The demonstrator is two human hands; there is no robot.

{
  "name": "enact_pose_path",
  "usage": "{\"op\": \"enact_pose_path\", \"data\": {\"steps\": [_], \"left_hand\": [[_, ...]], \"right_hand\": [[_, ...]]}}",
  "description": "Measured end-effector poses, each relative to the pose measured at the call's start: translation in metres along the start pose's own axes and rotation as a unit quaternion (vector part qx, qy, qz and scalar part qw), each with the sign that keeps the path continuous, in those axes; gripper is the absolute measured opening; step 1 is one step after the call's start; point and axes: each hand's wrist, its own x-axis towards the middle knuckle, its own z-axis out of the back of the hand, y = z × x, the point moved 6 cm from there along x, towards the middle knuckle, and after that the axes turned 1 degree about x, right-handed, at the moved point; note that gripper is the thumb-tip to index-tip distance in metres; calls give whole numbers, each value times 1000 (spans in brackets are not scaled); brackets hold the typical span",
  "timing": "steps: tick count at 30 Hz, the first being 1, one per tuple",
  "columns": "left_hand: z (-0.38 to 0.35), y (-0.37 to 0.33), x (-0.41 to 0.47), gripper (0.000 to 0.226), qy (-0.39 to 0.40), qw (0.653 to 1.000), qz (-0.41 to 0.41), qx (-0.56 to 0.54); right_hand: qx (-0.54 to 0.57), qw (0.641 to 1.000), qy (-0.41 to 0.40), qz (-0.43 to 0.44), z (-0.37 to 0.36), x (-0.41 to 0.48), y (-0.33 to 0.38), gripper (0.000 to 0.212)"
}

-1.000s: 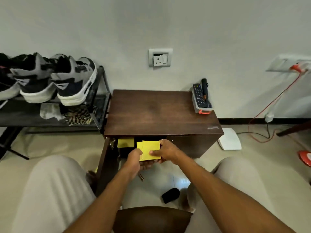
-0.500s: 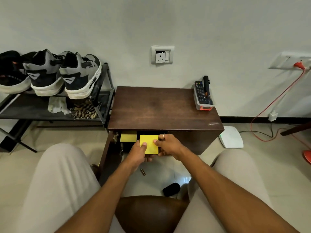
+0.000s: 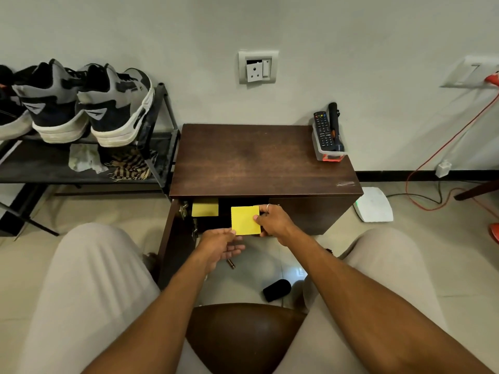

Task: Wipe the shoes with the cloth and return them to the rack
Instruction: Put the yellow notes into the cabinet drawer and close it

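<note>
The person is sitting low with knees apart, and just beyond them both hands are meeting on a yellow cloth (image 3: 244,220) in front of the open cabinet. The right hand (image 3: 272,220) is pinching its right edge between thumb and fingers, and the left hand (image 3: 221,244) is nipping the lower left corner, thumb on top. The cloth is hanging as a flat, clean square, so I am guessing it is light and a little stiff, easy to carry by an edge but better spread under the palm for wiping. A second yellow piece (image 3: 205,207) is sitting inside the cabinet, under the dark worktop (image 3: 256,163). Further off to the left, the shoes (image 3: 81,103) are standing untouched on the top shelf of the rack (image 3: 159,147), heels towards us: grey and black uppers over scuffed white soles. They are probably light and firm enough to lift by the heel collar.
</note>
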Motion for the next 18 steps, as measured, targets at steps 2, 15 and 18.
{"op": "enact_pose_path", "data": {"steps": [2, 15, 18], "left_hand": [[1, 7, 6, 6, -13, 1000, 8, 3], [13, 49, 125, 10, -174, 979, 102, 24], [14, 47, 148, 14, -189, 977, 93, 41]], "right_hand": [[-8, 1000, 1, -9, -3, 3, -10, 35], [250, 940, -72, -220, -60, 80, -81, 9], [335, 905, -85, -248, -78, 99, -92, 7]]}}
